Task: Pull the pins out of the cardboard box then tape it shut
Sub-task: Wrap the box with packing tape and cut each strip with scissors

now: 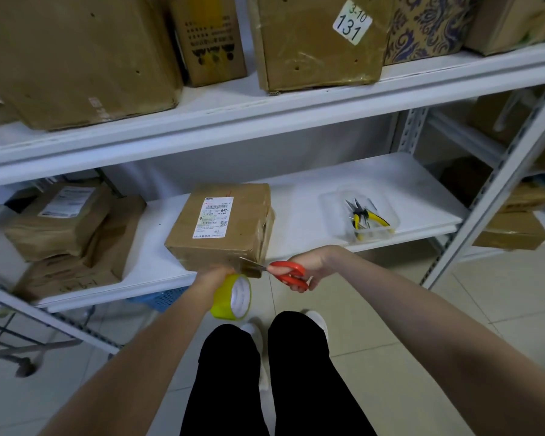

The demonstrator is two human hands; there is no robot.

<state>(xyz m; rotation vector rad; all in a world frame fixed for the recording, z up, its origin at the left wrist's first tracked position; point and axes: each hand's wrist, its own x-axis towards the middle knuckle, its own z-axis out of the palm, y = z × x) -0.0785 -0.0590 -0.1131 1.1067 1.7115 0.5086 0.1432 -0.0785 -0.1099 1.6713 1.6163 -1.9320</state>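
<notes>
A brown cardboard box (221, 225) with a white shipping label lies on the lower white shelf (296, 212), taped over its top and sides. My left hand (213, 276) grips a yellowish roll of tape (233, 297) just below the box's front edge, with a strip of tape running from the roll up to the box's front right corner. My right hand (309, 269) holds red-handled scissors (283, 272) whose blades sit on that tape strip.
A clear plastic tray (387, 212) with yellow-handled pliers (364, 220) sits on the shelf to the right. Stacked parcels (66, 228) lie at the left. Large boxes (315, 42) fill the upper shelf. A metal upright (485, 196) stands at the right, and a wire cart (19, 338) at the lower left.
</notes>
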